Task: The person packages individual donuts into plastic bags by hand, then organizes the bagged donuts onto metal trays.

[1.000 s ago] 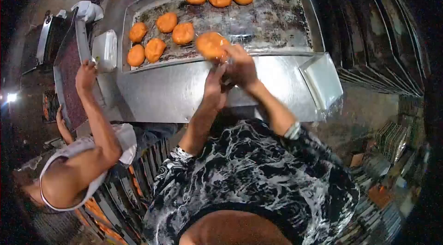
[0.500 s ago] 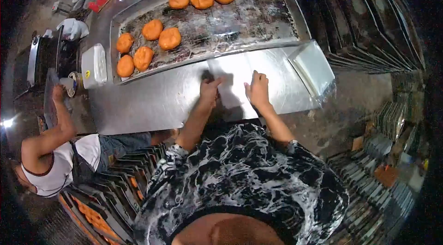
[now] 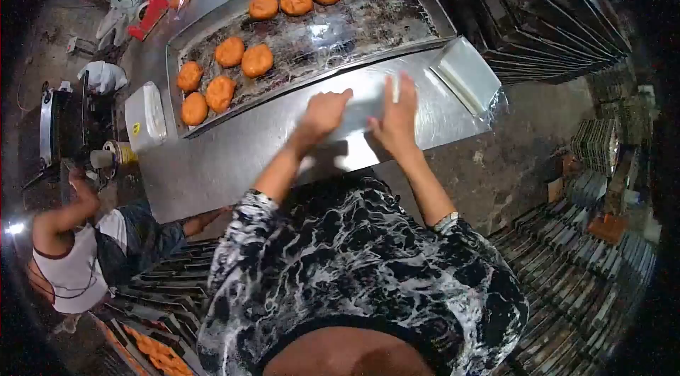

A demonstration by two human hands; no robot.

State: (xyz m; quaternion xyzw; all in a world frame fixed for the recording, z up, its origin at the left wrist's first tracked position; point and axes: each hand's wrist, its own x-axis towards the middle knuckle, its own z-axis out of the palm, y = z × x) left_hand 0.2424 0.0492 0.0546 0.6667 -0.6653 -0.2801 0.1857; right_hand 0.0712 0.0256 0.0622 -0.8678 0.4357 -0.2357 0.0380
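My left hand (image 3: 326,114) is closed above the metal table, its thumb side toward the right. Between my hands shows a pale see-through sheet (image 3: 363,115) that looks like a clear plastic bag; its edges are hard to make out. My right hand (image 3: 397,117) is smeared by motion, fingers stretched up and apart, close to the sheet's right side. Just beyond both hands lies a baking tray (image 3: 312,84) with several round orange-brown buns (image 3: 257,61) on its left and far parts. A stack of clear plastic bags (image 3: 469,75) lies to the right of my right hand.
A white plastic tub (image 3: 145,117) stands left of the tray, with a red object (image 3: 149,16) farther back. A co-worker in a white sleeveless top (image 3: 71,270) is at the lower left. Racks of dark trays (image 3: 545,15) stand at the right and behind me.
Both hands have come farther over the table toward the tray. My right hand's fingers have spread, and a pale see-through sheet now shows between the hands. The view has shifted slightly.
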